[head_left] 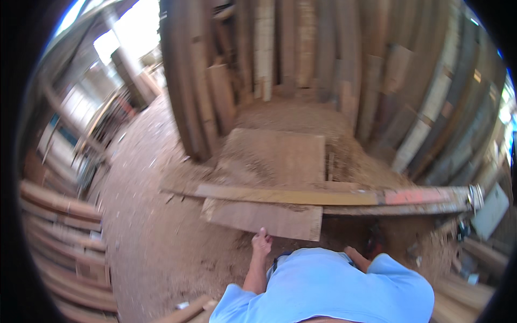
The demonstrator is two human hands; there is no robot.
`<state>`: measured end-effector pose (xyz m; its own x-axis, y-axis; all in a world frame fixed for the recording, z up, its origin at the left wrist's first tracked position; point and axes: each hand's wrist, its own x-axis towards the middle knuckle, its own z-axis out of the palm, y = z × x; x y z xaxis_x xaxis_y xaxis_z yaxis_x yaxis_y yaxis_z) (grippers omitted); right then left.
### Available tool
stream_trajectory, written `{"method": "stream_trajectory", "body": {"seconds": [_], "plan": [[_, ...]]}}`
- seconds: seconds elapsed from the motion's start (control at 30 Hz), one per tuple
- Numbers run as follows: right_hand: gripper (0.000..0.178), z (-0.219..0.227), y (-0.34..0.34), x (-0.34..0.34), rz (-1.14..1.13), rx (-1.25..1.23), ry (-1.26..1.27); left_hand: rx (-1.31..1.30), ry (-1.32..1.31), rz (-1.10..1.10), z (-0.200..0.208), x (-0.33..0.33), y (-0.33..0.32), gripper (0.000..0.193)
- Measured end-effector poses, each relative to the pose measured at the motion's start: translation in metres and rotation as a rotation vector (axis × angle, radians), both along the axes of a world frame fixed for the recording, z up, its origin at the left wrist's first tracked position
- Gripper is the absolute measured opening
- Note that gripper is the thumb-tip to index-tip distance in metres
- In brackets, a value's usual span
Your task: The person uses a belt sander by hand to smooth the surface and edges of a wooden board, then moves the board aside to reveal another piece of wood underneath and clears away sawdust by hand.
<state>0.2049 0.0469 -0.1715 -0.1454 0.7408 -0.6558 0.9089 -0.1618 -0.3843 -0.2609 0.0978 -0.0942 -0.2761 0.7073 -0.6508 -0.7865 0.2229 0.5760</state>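
Observation:
My left hand [262, 242] is held in front of my body, its fingers curled and slightly blurred. Its fingertips overlap the near edge of a flat brown board [269, 219]; whether they touch it I cannot tell. Close to my waist is my right hand [351, 252], mostly covered by my light blue shirt, so its fingers do not show. A long narrow beam [291, 195], yellowish with a pink painted stretch to the right, runs across just beyond the board. On its far side lies a wide wooden sheet [280, 156] strewn with sawdust.
Tall planks [264, 48] stand upright ahead and curve round to the right. Stacked timber [64, 237] lies at the left. The dirt floor [140, 177] stretches toward a bright opening at the far left. A pale panel [491, 212] leans at the right.

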Motion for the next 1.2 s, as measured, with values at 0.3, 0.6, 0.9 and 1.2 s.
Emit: {"method": "stream_trajectory", "body": {"seconds": [0.3,0.6,0.9,1.2], "plan": [[0.052,0.023,-0.017,-0.024,-0.207,-0.042,0.019,-0.045,0.025,-0.160,-0.016,-0.023,-0.001,0.034],[0.045,-0.018,-0.023,-0.020,-0.117,-0.022,0.050,-0.202,0.092,-0.248,-0.013,-0.026,0.005,0.037],[0.045,0.018,-0.033,-0.018,-0.317,-0.026,0.051,-0.074,0.039,-0.273,-0.020,-0.006,-0.002,0.036],[0.047,-0.048,-0.021,0.040,-0.056,-0.051,-0.108,-0.042,-0.005,-0.339,0.003,0.020,0.012,0.032]]}}
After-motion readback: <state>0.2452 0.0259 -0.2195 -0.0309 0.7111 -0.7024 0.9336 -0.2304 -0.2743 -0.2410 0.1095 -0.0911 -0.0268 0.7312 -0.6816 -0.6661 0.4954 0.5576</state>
